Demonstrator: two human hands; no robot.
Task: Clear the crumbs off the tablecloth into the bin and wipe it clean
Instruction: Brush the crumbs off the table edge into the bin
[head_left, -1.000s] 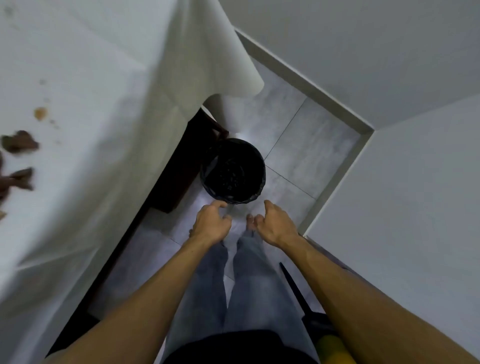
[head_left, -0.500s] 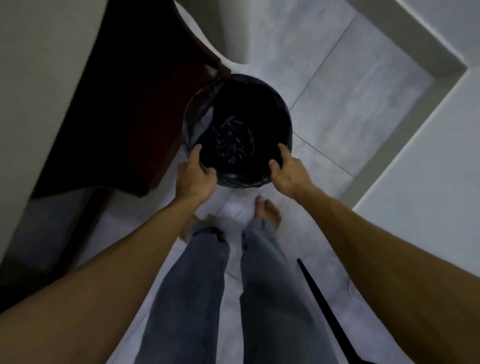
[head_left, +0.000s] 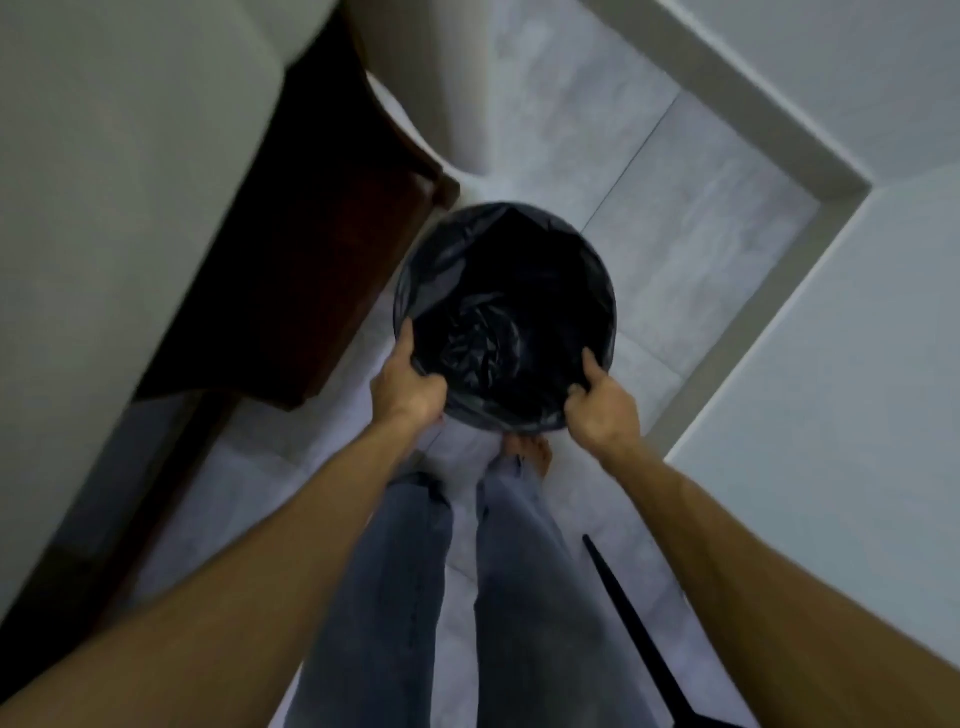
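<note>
A round bin (head_left: 506, 270) lined with a black plastic bag is in front of me, over the tiled floor. My left hand (head_left: 408, 384) grips its near-left rim and my right hand (head_left: 602, 410) grips its near-right rim, fingers curled over the bag. The inside looks dark, with only the crumpled bag showing. The white tablecloth (head_left: 119, 171) hangs down at the left over a dark wooden table; its top and the crumbs are out of view.
The dark wooden table leg (head_left: 322, 249) stands just left of the bin. White walls with a skirting board (head_left: 769, 124) close a corner at the right. A thin black stick (head_left: 639, 629) leans by my right leg. Grey floor tiles (head_left: 691, 249) lie beyond the bin.
I have bent down from above the table; both hands moved from hovering over the bin to gripping its rim. The bin now sits closer to me, and my hold has tightened.
</note>
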